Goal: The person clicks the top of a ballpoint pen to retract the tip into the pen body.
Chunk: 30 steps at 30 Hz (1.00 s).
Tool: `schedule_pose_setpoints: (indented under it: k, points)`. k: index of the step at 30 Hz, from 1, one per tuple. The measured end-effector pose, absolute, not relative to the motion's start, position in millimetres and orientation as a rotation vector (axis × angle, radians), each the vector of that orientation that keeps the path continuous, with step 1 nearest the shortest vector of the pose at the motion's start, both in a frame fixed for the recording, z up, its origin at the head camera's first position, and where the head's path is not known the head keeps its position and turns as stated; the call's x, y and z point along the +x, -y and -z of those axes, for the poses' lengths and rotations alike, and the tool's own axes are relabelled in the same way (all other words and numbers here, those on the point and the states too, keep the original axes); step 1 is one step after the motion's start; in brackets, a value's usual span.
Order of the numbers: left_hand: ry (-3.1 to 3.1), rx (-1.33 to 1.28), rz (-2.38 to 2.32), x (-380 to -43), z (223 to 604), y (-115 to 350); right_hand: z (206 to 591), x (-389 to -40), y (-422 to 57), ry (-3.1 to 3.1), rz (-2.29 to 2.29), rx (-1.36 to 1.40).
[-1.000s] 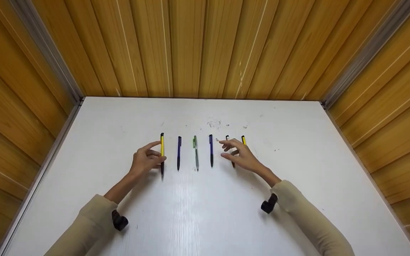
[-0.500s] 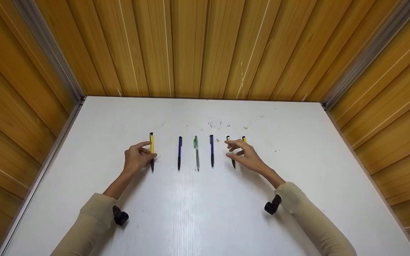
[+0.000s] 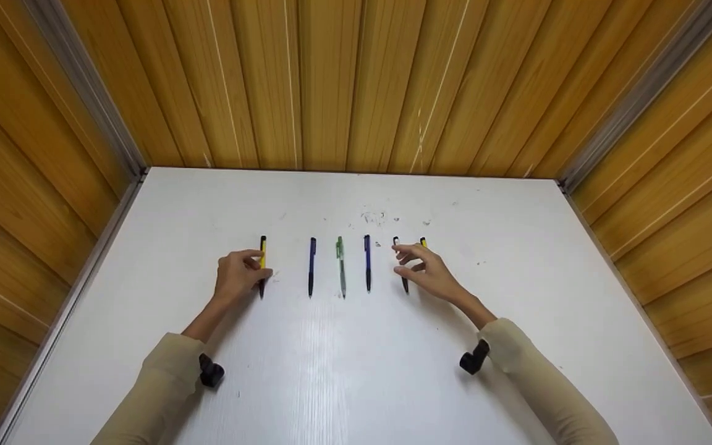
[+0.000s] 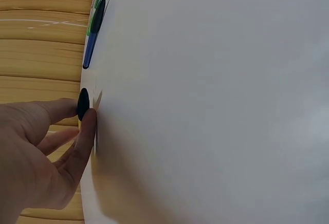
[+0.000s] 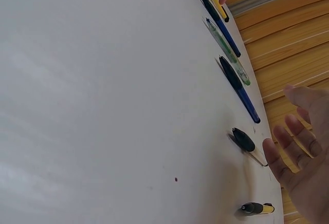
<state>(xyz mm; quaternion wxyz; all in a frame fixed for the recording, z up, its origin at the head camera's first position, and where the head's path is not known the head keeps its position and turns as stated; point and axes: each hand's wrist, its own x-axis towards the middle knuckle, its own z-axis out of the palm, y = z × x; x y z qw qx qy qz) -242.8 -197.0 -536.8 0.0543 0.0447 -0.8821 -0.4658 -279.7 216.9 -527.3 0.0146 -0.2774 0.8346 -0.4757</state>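
At the left end of a row of pens, my left hand pinches a yellow-and-black pen between thumb and fingers. The left wrist view shows its dark end between the fingertips, close to the table. My right hand holds nothing, its fingers loosely bent and apart above a white-and-black pen. That hand partly hides this pen and the second yellow-and-black pen in the head view. Between the hands lie a blue pen, a clear green pen and another blue pen.
The pens lie roughly parallel on a white table. Dark marks spot the surface beyond them. Wood-patterned panels stand behind and at both sides of the table. A small black camera sits on each wrist.
My left hand has carried the yellow-and-black pen leftward, away from the nearer blue pen, then drawn it slightly closer. My right hand has shifted a little right.
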Motion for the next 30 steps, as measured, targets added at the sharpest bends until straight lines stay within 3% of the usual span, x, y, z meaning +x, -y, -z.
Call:
schedule_pose_setpoints:
  k: [14, 30]
  points:
    - [2.69, 0.099, 1.413, -241, 540, 204, 525, -281, -222, -2.608, 1.505, -0.82]
    - [2.422, 0.092, 1.746, -243, 533, 209, 523, -286, -248, -2.391, 1.736, -0.527]
